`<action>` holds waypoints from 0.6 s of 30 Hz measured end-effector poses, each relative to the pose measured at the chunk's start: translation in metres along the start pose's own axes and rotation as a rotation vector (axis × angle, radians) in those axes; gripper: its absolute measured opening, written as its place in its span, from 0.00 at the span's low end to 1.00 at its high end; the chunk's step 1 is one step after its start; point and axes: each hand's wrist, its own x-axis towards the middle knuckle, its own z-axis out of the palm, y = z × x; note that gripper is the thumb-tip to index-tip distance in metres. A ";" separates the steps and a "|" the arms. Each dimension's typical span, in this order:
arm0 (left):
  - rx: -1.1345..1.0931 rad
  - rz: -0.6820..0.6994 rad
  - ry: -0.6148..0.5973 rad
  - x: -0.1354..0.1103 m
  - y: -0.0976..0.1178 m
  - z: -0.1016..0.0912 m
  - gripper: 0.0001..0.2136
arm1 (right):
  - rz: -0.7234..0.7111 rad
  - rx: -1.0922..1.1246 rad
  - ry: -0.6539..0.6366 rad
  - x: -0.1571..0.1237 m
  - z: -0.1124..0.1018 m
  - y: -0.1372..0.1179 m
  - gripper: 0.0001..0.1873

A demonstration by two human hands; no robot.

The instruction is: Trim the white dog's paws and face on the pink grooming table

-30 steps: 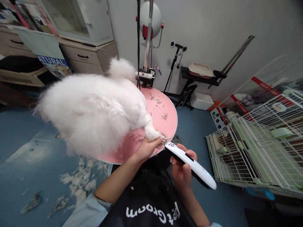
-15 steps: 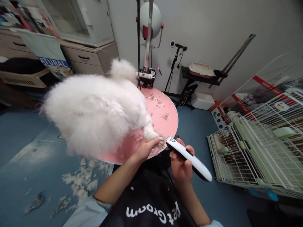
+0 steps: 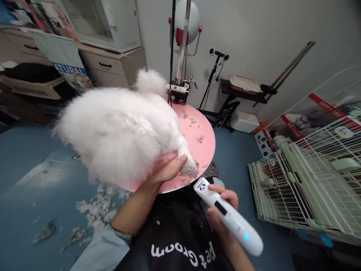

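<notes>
A fluffy white dog (image 3: 121, 126) stands on a round pink grooming table (image 3: 201, 130), its rear toward me. My left hand (image 3: 166, 170) is closed around the dog's hind leg just above the paw (image 3: 191, 168), near the table's front edge. My right hand (image 3: 222, 210) grips a white electric clipper (image 3: 229, 218). The clipper's blade end points up and left toward the paw, a short gap away from it. A blue light glows on the clipper's body.
Scissors (image 3: 184, 114) and hair clumps lie on the pink top. A grooming arm post (image 3: 183, 49) rises behind the table. White wire cages (image 3: 310, 177) stand at the right. Cut fur (image 3: 96, 210) litters the blue floor at the left. Cabinets (image 3: 113, 67) line the back left.
My right hand has drawn the clipper back and down, away from the paw. My left hand has slid from the paw up to the leg.
</notes>
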 end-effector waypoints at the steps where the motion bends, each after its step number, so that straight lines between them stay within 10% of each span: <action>1: 0.004 0.020 0.001 0.002 0.001 0.002 0.21 | -0.083 -0.079 -0.079 -0.004 -0.001 -0.001 0.23; 6: 0.041 0.064 0.023 0.005 0.004 0.012 0.22 | -0.442 -0.362 -0.208 -0.002 0.011 0.006 0.29; 18: 0.087 0.133 -0.004 0.008 0.013 0.015 0.14 | -0.560 -0.507 -0.148 0.005 0.025 0.012 0.31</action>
